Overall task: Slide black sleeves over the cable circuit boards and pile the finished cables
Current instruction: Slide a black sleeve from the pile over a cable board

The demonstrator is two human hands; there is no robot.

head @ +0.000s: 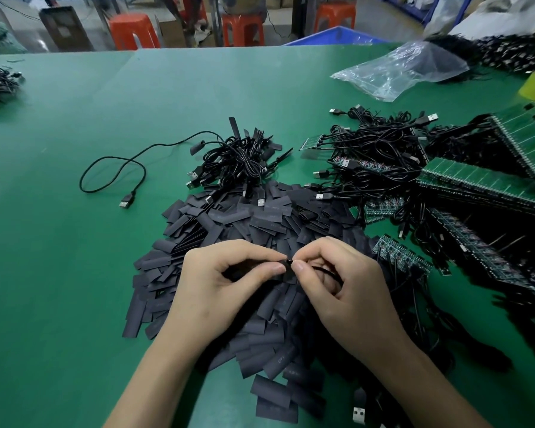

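Holding the sleeve: left hand (226, 282) reaches in from the lower left, forearm low over the table; thumb and forefinger curl and pinch a black sleeve (283, 273); the other fingers are curled beneath the palm.
Feeding side: right hand (346, 282) reaches in from the lower right, palm turned toward the left hand; thumb and forefinger pinch the end of a thin black cable (328, 271), which runs back across the palm; the remaining fingers are loosely curled.
Meeting point: the two thumb tips almost touch, raised just above the sleeve heap; the circuit board is hidden between the fingers.
Sleeve heap (229, 223): flat dark sleeves spread under and around both hands.
Sleeved cables (238, 162): a tangle lying just beyond the heap; one loose cable (115, 168) trails off to its left.
Bare-board cables (380, 156): piled to the right, beside stacked green board panels (482, 183).
Table (74, 273): green surface; a clear plastic bag (405, 69) lies far right.
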